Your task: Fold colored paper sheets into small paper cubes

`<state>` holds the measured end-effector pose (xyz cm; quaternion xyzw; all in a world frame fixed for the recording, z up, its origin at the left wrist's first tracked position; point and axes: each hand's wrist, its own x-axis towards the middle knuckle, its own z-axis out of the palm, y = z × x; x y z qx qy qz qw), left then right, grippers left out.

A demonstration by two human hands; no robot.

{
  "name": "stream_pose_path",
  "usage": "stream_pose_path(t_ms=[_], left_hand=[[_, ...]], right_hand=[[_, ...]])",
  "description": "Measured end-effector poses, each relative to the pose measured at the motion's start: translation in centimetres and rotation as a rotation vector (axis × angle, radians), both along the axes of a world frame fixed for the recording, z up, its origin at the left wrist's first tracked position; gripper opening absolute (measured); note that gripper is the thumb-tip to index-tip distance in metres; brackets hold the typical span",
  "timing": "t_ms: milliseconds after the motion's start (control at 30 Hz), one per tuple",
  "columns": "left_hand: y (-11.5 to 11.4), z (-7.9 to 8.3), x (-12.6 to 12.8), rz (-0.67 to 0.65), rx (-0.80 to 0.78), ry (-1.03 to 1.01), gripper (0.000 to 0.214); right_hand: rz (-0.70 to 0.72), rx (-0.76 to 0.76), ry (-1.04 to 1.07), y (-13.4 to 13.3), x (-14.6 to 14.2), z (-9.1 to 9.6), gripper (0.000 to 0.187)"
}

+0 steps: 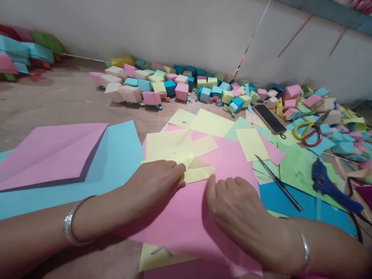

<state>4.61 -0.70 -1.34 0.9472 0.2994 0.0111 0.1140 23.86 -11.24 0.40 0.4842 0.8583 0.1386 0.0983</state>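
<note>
at far left a pink sheet lies over a light blue sheet, both reaching toward the left forearm. next comes the left hand, angled in from the left, its fingers and thumb closed on the near edge of the yellow paper. that paper lies mostly just beyond the left hand, and a folded strip shows to the right of the fingertips, its long axis running crosswise, left to right, between the two hands. whether strip and paper are one piece i cannot tell. all of it rests on a large pink sheet. the left hand is the nearer, right on the paper; the right hand sits at the strip's right corner, fingers curled down, its tip touching or just beside that corner; whether it grips anything i cannot tell. the strip therefore lies to the left of the right hand. further right are a phone, a slim pointed metal tool, scissors and a blue glue gun.
</note>
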Motion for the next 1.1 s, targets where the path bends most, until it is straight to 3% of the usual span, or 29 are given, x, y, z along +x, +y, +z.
stream_pose_path(t_ms=[67,167,467,633,767,900,1100], left_hand=[[-0.1,-0.2,-0.2,-0.021,0.012,-0.053,0.022],[0.0,0.1,-0.5,-0.022,0.034,-0.105,0.021],[2.3,3.7,-0.8,0.049,-0.141,0.270,0.024],[2.6,4.4,-1.1,0.094,-0.201,0.341,0.021],[1.5,3.7,-2.7,0.057,-0.067,0.215,0.019],[0.1,3.5,-3.9,-0.103,-0.036,0.010,0.021],[-0.1,3.7,-2.2,-0.082,-0.006,0.016,0.008]], right_hand=[[0.085,-0.011,0.053,0.3,0.0,-0.2,0.042],[0.113,-0.052,0.089,0.9,0.2,-1.0,0.031],[0.119,-0.108,0.147,1.3,0.8,-1.3,0.017],[0.102,-0.108,0.141,1.4,0.7,-1.2,0.016],[0.117,-0.073,0.170,1.4,0.8,-1.7,0.018],[0.119,-0.042,0.159,1.2,0.8,-2.2,0.020],[0.135,-0.021,0.155,1.3,0.6,-1.9,0.020]])
